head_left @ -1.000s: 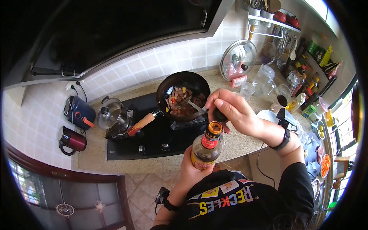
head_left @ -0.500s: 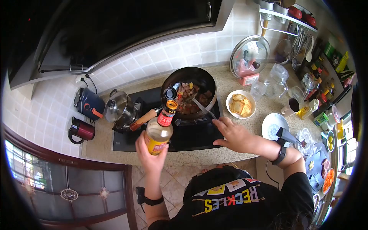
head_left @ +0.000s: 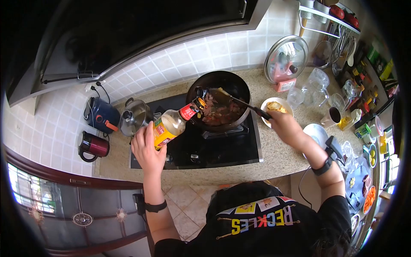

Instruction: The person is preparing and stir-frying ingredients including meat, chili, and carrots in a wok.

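Note:
My left hand (head_left: 147, 147) is wrapped round a clear seasoning bottle (head_left: 174, 123) with a yellow label and a red neck band. The bottle leans to the right, its flip cap up and its mouth at the left rim of the dark wok (head_left: 231, 79). Chunks of meat (head_left: 219, 112) lie in the wok. In my right hand (head_left: 286, 125) is the black handle of a spatula (head_left: 252, 108), whose blade reaches down into the meat. That hand overlaps the bowl of yellow food (head_left: 278, 106). The wok's wooden handle is hidden behind the bottle and left hand.
The wok stands on a black gas hob (head_left: 214, 150), with a lidded pot (head_left: 135, 118) to its left. A glass lid (head_left: 286, 60) leans on the tiled wall. Glass jugs (head_left: 317, 85), a mug (head_left: 331, 117) and a white plate (head_left: 316, 133) stand on the right.
The bottle has tipped from nearly upright to leaning right towards the wok, my left hand shifting left. My right hand has moved right and up, fingers closing round the spatula handle.

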Demonstrator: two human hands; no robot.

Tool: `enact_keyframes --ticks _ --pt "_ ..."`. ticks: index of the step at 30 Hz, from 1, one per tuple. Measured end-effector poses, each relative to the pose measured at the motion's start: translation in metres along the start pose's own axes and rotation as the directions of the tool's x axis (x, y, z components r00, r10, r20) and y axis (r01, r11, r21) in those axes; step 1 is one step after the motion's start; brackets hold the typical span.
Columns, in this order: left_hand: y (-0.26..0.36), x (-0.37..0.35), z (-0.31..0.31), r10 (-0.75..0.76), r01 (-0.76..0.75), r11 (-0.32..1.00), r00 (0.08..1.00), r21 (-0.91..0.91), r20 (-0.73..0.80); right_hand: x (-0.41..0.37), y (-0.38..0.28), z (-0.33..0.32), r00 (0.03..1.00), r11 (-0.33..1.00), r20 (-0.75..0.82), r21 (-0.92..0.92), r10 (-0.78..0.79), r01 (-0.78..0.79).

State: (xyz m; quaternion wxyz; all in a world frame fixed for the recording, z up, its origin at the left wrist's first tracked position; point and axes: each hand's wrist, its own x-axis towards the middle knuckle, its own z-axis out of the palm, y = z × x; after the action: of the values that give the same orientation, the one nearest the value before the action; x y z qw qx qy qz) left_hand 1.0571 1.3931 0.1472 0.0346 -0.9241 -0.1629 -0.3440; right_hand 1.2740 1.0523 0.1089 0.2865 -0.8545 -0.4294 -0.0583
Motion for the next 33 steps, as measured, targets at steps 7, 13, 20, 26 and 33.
enact_keyframes --ticks 7,13,20,26,33 --pt "-0.032 0.027 0.014 0.104 -0.108 0.993 0.992 0.049 0.072 -0.014 -0.039 -0.053 0.640 0.118 0.642 0.661 0.423 -0.741" --pt "-0.045 0.046 0.026 0.196 -0.203 0.975 0.977 0.086 0.082 -0.031 -0.060 -0.037 0.624 -0.199 0.635 0.756 0.455 -0.624" --pt "-0.049 0.057 0.035 0.263 -0.272 0.959 0.959 0.084 0.104 -0.038 -0.077 -0.036 0.647 -0.190 0.639 0.757 0.416 -0.625" --pt "-0.049 0.061 0.036 0.305 -0.316 0.944 0.945 0.093 0.113 -0.039 -0.085 -0.038 0.648 -0.153 0.643 0.748 0.408 -0.646" --pt "-0.048 0.060 0.039 0.319 -0.330 0.940 0.940 0.091 0.118 -0.039 -0.087 -0.041 0.634 -0.118 0.644 0.735 0.428 -0.667"
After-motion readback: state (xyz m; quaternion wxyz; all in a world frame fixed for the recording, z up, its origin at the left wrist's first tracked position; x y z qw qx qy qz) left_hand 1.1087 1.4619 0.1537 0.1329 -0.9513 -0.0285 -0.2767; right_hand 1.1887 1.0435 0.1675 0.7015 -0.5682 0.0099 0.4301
